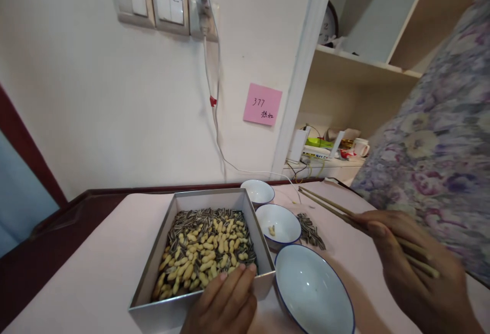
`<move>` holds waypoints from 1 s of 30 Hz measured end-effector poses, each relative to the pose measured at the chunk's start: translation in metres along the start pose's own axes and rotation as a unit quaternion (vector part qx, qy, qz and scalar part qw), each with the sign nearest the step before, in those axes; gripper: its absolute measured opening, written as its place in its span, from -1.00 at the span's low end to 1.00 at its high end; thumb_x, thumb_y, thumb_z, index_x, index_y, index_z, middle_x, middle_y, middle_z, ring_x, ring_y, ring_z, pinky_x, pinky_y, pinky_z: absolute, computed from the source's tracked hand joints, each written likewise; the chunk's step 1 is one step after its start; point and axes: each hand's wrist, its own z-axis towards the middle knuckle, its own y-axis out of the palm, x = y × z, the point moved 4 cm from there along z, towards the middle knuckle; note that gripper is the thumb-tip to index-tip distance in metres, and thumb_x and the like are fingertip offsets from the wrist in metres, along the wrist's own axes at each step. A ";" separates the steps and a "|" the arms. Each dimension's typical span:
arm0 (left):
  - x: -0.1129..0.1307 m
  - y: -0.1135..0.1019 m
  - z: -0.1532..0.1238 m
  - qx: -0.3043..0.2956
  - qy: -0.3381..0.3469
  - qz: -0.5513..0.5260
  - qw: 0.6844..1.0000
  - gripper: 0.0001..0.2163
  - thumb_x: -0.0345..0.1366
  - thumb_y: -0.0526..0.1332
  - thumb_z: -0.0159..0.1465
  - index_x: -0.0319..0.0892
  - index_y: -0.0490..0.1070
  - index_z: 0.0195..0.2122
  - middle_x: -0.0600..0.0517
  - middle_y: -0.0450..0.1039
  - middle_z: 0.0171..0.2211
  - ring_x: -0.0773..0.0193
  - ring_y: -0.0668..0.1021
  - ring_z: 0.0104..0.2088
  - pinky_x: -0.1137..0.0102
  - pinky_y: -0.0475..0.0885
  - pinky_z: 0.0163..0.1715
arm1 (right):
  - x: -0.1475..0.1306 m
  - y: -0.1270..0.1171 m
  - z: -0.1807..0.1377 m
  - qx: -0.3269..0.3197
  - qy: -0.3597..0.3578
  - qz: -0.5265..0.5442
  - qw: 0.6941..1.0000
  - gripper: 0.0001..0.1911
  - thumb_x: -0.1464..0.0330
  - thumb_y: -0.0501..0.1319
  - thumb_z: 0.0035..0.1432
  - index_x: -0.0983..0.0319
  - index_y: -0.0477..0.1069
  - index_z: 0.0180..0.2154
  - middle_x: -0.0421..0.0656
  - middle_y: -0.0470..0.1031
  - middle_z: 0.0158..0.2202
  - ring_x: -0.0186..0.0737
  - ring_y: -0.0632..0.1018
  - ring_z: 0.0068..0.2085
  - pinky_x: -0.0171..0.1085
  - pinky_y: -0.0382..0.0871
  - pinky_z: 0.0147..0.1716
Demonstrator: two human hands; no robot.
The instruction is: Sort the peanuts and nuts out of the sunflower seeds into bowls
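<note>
Pale pink table top [95, 273] fills lower view. Grey square cardboard box [206, 199] at centre, holding mixed yellow peanuts and striped sunflower seeds [206, 247].

Right hand [413, 267] at 4 o'clock of box, clenched round pair of light wooden chopsticks [329, 206], tips toward 10 o'clock, above table.

Large white blue-rimmed bowl [314, 293] at 4 o'clock, just beside box.

Left hand [225, 303] at 6 o'clock, fingers flat and loose on box's near rim.

Medium white bowl [283, 222] at 3 o'clock, one peanut [271, 230] inside. Small white bowl [257, 191] at 1 o'clock.

Loose pile of striped seeds [310, 230] on table, 3 o'clock of medium bowl.
</note>
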 end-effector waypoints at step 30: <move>0.000 0.003 0.001 0.015 -0.001 0.008 1.000 -0.67 -0.41 0.04 0.51 -0.15 0.59 -0.27 -0.02 0.60 0.04 0.22 0.30 0.39 0.25 -0.05 0.46 | 0.019 0.072 0.004 -0.172 0.189 0.166 0.952 -0.52 0.02 0.14 0.38 0.21 0.55 -0.38 -0.13 0.56 -0.42 -0.22 0.62 -0.37 -0.29 0.49 -0.39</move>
